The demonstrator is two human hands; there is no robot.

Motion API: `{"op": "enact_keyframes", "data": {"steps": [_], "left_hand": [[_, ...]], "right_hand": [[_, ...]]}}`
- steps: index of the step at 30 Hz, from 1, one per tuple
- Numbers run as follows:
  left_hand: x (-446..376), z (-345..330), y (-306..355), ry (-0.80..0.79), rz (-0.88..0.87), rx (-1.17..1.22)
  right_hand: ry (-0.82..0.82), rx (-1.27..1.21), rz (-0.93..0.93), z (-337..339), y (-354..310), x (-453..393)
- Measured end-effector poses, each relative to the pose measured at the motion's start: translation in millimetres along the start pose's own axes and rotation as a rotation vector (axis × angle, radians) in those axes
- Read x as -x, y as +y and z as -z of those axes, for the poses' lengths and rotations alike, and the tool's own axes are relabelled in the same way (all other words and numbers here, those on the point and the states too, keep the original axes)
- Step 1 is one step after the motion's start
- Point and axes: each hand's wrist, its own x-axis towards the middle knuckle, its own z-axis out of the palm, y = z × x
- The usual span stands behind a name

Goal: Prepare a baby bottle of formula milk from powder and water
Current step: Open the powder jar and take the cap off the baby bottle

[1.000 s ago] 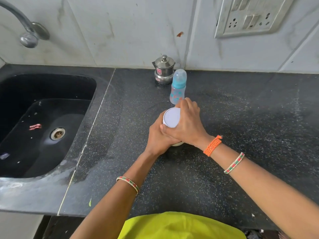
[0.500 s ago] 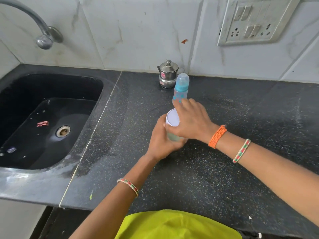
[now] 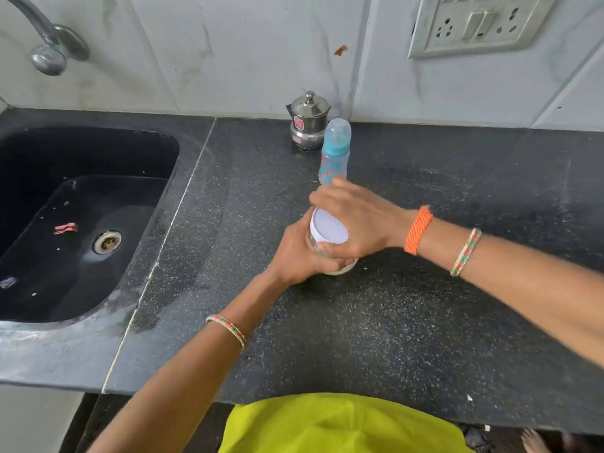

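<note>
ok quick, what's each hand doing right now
Left hand: closed around the body of the jar, steadying it on the counter.
Right hand: closed on the jar's white lid, grip from above.

At the centre of the frame, a clear glass jar (image 3: 318,248) with a round white lid (image 3: 327,229) stands on the black speckled stone counter (image 3: 392,322). The left hand (image 3: 299,256) wraps around the jar's body, and the right hand (image 3: 356,220) curls over the lid from the right, thumb at the lid's near edge. Just above them stands an upright baby bottle with a turquoise collar and clear cap (image 3: 334,152), and beside it, against the wall, a small lidded steel pot (image 3: 309,120). A black sink (image 3: 81,220) fills the left, a steel tap (image 3: 45,44) the upper left, a white switchboard (image 3: 477,22) the upper right.
</note>
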Motion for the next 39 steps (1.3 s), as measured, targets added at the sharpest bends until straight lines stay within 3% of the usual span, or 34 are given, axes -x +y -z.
{"op": "enact_keyframes", "data": {"steps": [3,5,7,11,13,22,25,27,29,33,35,37,39], "left_hand": [[0,-1,-4,-0.001,0.025,0.002],[2,-4,-6,0.011,0.025,0.036],[4,-6,-5,0.015,-0.016,0.055],[6,-10,-7,0.028,-0.024,0.131],[5,-11,-8,0.031,-0.023,0.122],[5,-12,-9,0.025,-0.032,0.115],[5,-10,-6,0.032,-0.04,0.09],[6,-10,-7,0.033,-0.043,0.069],[6,-10,-9,0.035,-0.033,0.067],[6,-10,-7,0.053,-0.015,0.078],[7,-12,-7,0.044,-0.021,0.079],[7,-12,-7,0.042,-0.038,0.078],[6,-11,-7,0.05,-0.037,0.076]], "right_hand": [[-0.185,0.184,0.184,12,4,-8],[-0.248,0.212,0.189,20,-2,-11],[-0.285,0.184,0.072,27,-10,-11],[-0.246,0.272,-0.391,35,-33,-11],[-0.336,0.273,-0.472,34,-42,-13],[-0.82,0.16,-0.219,61,-36,-19],[-0.621,0.099,-0.458,63,-37,-15],[-0.476,0.184,-0.56,60,-45,-12],[-0.475,0.228,-0.531,55,-49,-10],[-0.742,0.228,-0.361,64,-46,-14],[-0.798,0.199,-0.317,65,-44,-14],[-0.725,0.169,-0.398,59,-45,-14],[-0.527,0.147,-0.557,51,-50,-13]]}}
